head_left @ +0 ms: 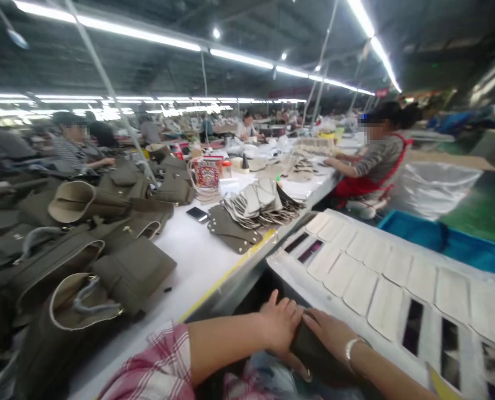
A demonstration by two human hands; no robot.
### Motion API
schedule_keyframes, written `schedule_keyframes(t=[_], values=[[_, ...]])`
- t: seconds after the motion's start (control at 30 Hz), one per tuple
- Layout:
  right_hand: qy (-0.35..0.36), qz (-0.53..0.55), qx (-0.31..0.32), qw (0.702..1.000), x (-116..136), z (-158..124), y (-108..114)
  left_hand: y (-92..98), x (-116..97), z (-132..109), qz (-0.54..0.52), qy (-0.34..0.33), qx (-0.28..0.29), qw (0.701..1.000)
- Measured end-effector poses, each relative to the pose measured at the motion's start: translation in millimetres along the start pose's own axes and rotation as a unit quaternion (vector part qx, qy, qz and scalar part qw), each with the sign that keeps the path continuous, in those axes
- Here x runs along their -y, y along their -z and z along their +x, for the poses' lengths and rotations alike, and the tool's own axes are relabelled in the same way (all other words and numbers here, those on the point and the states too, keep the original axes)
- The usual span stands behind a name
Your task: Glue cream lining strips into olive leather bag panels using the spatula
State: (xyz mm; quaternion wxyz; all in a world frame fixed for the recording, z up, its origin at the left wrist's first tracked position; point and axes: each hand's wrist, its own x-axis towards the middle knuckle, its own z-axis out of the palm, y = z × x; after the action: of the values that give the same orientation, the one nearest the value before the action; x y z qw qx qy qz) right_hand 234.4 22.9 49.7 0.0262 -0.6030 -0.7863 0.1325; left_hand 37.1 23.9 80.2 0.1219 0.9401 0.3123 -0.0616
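Left hand: fingers close together over the piece's upper end, thumb angled down its near side; it seems to hold the piece between them.
Right hand: fingers bent over the same end, close by the left fingers; its thumb is hidden, so whether it pinches or only presses I cannot tell.
Piece: dark, low between the hands, off the table's yellow-taped edge and beside the board's left edge; its lower end blurs into shadow.
Handling: best, I judge, to let the left thumb back the piece while the right fingers work evenly along its end, clear of the board.
Board: pale panels lie in rows up to its far edge.
Table: bags heap its left side; a stack sits by the taped edge, a phone left of it.
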Motion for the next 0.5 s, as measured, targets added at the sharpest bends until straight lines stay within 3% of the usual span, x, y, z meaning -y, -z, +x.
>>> schedule_keyframes(t=[0.03,0.1,0.2,0.3,0.37,0.43,0.5], values=[[0.016,0.011,-0.024,1.000,-13,5,2,5.7,1,2,-0.026,0.006,-0.010,1.000],[0.029,-0.014,-0.069,0.997,-36,12,5,12.1,3,5,-0.065,0.050,-0.081,0.993],[0.073,-0.080,-0.160,0.981,-53,7,-6,5.3,5,12,-0.069,0.128,-0.133,0.980],[0.079,-0.089,-0.137,0.983,-51,-2,-21,-6.5,5,18,-0.049,0.133,-0.105,0.984],[0.078,-0.087,-0.122,0.986,-45,-2,-20,-5.9,3,18,-0.019,0.127,-0.120,0.984],[0.093,-0.083,-0.143,0.982,-35,6,-13,1.9,1,16,0.019,0.108,-0.140,0.984],[0.094,-0.071,-0.195,0.974,-21,16,-7,10.2,0,10,0.050,0.096,-0.197,0.974]])
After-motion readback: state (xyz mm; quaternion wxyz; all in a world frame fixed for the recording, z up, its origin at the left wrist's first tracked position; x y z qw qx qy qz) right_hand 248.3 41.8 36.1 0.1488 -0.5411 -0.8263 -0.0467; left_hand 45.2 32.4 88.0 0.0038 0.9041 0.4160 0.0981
